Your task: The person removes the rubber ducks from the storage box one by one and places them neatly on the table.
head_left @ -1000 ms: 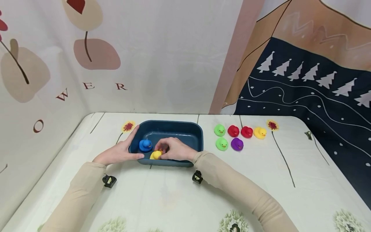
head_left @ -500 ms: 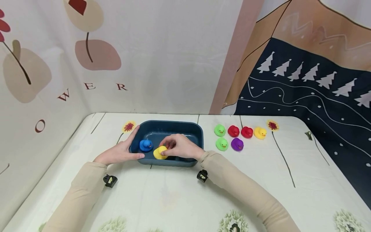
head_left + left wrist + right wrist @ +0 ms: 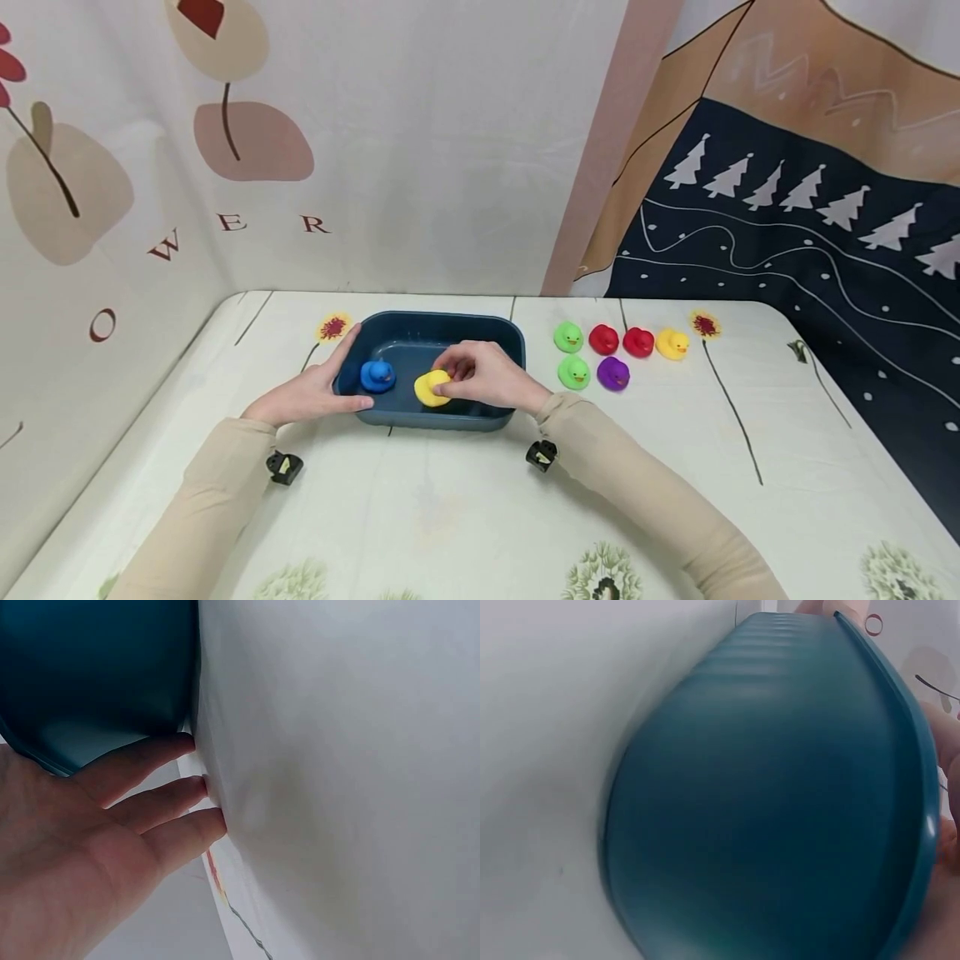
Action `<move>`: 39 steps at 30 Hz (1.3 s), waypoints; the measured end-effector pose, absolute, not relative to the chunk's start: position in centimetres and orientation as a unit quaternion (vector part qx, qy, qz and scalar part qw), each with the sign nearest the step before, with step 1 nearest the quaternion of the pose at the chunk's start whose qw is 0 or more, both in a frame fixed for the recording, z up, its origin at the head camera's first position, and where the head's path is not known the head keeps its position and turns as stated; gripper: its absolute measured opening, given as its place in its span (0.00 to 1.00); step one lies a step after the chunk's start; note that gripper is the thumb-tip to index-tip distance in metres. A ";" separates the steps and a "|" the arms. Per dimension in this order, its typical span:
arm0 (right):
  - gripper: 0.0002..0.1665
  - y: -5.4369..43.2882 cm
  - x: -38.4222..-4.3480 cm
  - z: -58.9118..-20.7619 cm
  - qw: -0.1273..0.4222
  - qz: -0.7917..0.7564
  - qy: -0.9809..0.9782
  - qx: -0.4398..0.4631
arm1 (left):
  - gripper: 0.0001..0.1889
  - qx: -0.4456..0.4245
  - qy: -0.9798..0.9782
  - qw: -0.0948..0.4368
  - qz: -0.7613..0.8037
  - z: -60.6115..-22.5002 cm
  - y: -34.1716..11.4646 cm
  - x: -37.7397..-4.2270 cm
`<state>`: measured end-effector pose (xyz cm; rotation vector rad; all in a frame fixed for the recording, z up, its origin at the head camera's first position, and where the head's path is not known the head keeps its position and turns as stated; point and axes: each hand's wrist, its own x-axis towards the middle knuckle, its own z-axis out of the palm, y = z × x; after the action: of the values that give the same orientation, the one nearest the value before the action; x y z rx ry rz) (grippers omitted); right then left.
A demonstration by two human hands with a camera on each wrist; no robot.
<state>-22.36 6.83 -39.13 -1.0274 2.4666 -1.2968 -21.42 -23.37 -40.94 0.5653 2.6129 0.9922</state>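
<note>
In the head view my right hand pinches a yellow rubber duck between thumb and fingers, inside a dark blue rectangular basin. A blue rubber duck sits at the basin's left end. My left hand rests against that end, thumb at the near left corner. From the left wrist, the left hand shows extended, spread fingers beside the basin. The right wrist view is mostly filled by the basin's outer wall, which hides the yellow duck.
Right of the basin stand two green ducks, two red ducks, a yellow duck and a purple duck in two rows. A flower-printed white cloth covers the table. Printed fabric hangs behind it.
My right hand has moved right along the basin with the yellow duck, away from the blue duck. The left hand has stayed at the basin's left end.
</note>
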 end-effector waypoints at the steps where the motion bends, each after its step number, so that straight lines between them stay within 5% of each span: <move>1: 0.13 7.0 -22.3 -39.1 0.083 -0.436 0.828 -0.344 | 0.59 0.196 0.907 0.145 0.344 -41.0 -23.4 -21.4; 39: 0.17 16.6 -21.7 -36.9 0.023 -0.445 0.863 -0.236 | 0.57 0.196 0.905 0.146 0.348 -41.4 -23.6 -21.6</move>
<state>-21.68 16.56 -36.93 -0.7321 2.6734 -1.3781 -21.56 -23.62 -41.35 0.5657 2.6058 1.0007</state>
